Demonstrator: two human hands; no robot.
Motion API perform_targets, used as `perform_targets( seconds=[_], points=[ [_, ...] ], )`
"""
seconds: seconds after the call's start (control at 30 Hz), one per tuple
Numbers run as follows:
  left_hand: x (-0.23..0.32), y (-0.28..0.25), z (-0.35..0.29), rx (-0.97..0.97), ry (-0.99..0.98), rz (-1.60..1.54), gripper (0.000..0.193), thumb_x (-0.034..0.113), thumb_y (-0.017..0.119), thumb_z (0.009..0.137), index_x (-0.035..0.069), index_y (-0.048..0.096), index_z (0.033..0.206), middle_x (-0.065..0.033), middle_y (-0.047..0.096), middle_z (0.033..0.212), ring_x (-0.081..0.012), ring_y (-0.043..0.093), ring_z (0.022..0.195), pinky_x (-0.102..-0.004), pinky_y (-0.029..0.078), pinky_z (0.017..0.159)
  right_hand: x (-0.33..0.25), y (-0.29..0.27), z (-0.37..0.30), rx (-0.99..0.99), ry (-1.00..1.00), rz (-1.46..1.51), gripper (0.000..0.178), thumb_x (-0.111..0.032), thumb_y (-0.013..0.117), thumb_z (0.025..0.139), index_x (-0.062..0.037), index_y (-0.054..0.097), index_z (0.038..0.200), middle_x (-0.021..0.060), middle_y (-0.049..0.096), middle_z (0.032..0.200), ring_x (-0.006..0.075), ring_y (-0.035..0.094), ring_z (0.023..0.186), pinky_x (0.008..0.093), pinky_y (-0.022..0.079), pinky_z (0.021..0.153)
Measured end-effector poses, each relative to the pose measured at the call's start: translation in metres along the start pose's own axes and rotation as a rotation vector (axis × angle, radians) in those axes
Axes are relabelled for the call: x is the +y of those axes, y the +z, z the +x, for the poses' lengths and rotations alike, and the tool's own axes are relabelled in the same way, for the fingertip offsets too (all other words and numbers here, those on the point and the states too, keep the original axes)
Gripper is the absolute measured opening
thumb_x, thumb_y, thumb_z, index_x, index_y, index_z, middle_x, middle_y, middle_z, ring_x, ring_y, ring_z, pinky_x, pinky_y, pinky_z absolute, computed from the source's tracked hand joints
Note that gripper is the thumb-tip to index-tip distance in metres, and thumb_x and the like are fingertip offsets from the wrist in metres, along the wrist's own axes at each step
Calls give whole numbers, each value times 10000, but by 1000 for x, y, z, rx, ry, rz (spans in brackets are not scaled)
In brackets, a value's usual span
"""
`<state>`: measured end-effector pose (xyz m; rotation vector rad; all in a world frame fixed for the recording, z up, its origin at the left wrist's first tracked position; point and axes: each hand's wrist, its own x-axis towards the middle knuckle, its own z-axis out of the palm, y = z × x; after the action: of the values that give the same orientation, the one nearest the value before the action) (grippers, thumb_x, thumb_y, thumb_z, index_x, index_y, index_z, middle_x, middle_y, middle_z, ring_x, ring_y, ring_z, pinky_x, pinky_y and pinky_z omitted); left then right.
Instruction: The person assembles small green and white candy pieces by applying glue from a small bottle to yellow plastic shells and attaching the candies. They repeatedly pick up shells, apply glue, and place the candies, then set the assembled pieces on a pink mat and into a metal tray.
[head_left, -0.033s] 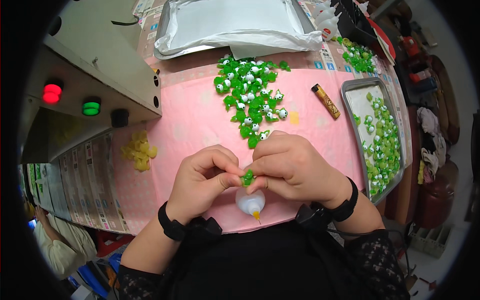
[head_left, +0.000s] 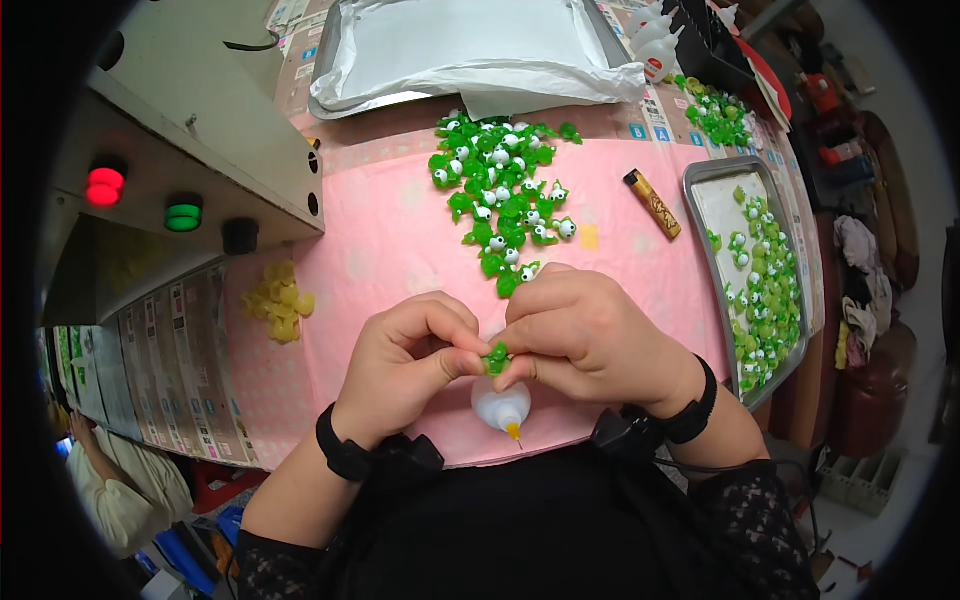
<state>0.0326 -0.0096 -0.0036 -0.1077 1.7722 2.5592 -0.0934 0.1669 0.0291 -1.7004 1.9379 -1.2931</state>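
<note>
Forearms (head_left: pixel 290 492) angled inward, left hand (head_left: pixel 400 348) and right hand (head_left: pixel 592 328) face each other near a bottle (head_left: pixel 500 406), each grip pinching the same green toy (head_left: pixel 497 359).

A green piece (head_left: pixel 497 360) and a whitish, yellow-tipped bottle (head_left: pixel 499 405) are showing near the pink cloth's (head_left: pixel 640 300) near edge. Green-and-white figures (head_left: pixel 512 205) are colouring its far part, yellow pieces (head_left: pixel 280 305) its left edge.

Black top (head_left: pixel 500 520), lacy dark sleeves (head_left: pixel 745 515), black wrist straps (head_left: pixel 345 450).
</note>
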Motion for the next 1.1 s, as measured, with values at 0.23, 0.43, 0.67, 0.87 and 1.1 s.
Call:
perform_targets(
  seconds=[0.23, 0.43, 0.67, 0.87, 1.1],
  points=[
    [1, 0, 0, 4, 22, 45, 101, -21, 712, 805, 8, 658, 885, -44, 582, 934, -115, 570, 848, -249, 476, 763, 3, -1, 0, -40, -6, -44, 186, -229, 757, 733, -78, 682, 812, 47, 571, 704, 230, 552, 619, 344, 431, 588],
    [2, 0, 0, 20, 0, 18, 109, -26, 713, 804, 10, 663, 893, -49, 595, 947, -115, 577, 856, -248, 480, 768, 2, -2, -1, -42, 19, -58, 184, -227, 756, 734, -80, 680, 814, 42, 574, 711, 226, 561, 634, 341, 429, 597],
    [0, 0, -1, 6, -19, -49, 115, -28, 722, 794, 10, 650, 875, -47, 591, 935, -115, 566, 851, -253, 473, 766, 1, 0, 0, -53, -11, -39, 163, -208, 742, 746, -80, 672, 819, 40, 570, 730, 223, 561, 655, 342, 420, 625],
    [-1, 2, 1, 7, 9, 5, 116, -37, 723, 783, 9, 646, 855, -51, 587, 921, -120, 560, 836, -255, 467, 752, 3, -1, 0, -69, -36, -74, 170, -211, 737, 742, -75, 674, 821, 42, 529, 692, 221, 536, 623, 348, 409, 606],
    [-1, 2, 1, -3, 23, 67, 101, -31, 724, 784, 6, 645, 836, -51, 587, 910, -120, 561, 828, -253, 468, 742, -2, -4, 1, -93, 17, -62, 136, -148, 740, 685, -59, 643, 715, 50, 521, 675, 226, 551, 646, 348, 417, 633]
  ],
)
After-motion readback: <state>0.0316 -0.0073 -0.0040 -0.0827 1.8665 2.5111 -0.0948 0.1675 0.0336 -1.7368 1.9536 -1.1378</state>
